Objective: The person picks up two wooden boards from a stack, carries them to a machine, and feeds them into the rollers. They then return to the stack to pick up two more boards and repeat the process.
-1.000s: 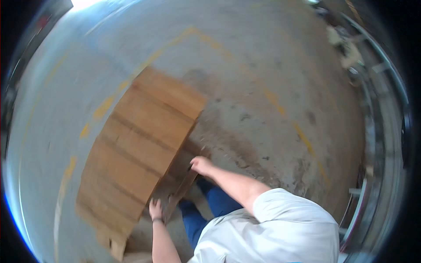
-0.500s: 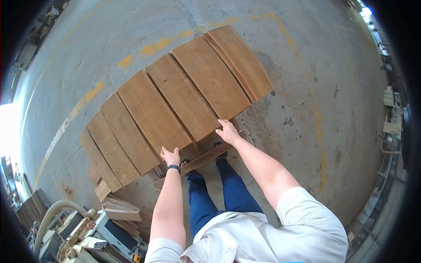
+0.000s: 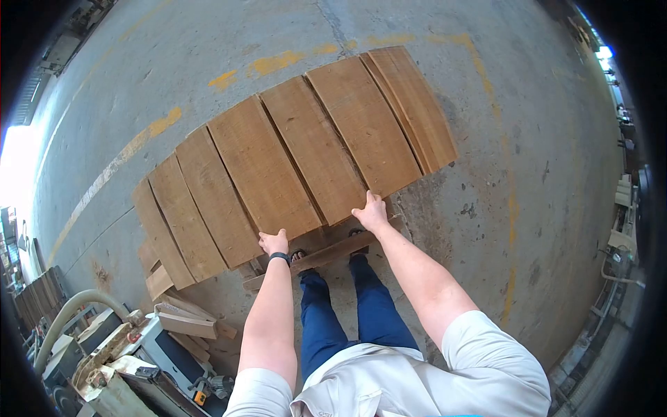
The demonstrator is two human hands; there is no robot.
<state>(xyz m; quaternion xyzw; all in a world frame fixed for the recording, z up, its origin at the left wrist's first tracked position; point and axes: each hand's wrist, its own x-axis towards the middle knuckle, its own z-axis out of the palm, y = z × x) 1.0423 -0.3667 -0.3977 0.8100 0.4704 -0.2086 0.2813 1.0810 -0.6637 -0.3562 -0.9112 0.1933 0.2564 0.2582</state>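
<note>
Several wide brown wooden boards lie side by side across a low stack or support in front of me, with narrow gaps between some of them. My left hand (image 3: 274,242) is at the near left corner of a middle board (image 3: 264,167), thumb raised along the end and fingers curled at the edge. At the near right corner of the neighbouring board (image 3: 318,149), my right hand (image 3: 372,212) grips with fingers bent round the end. The undersides of the fingers are partly hidden. Farther right, another wide board (image 3: 365,118) lies beside narrower overlapping boards (image 3: 413,104).
A wooden rail (image 3: 326,254) runs low near my feet. Offcuts (image 3: 186,321) lie at lower left beside a machine (image 3: 163,358) with a thick hose (image 3: 83,299). Yellow lines (image 3: 278,62) mark the concrete floor (image 3: 542,181).
My view has shifted, so the boards appear slightly lower and farther right. Both hands stay at the near board ends; the right hand's fingers have shifted a little along the edge.
</note>
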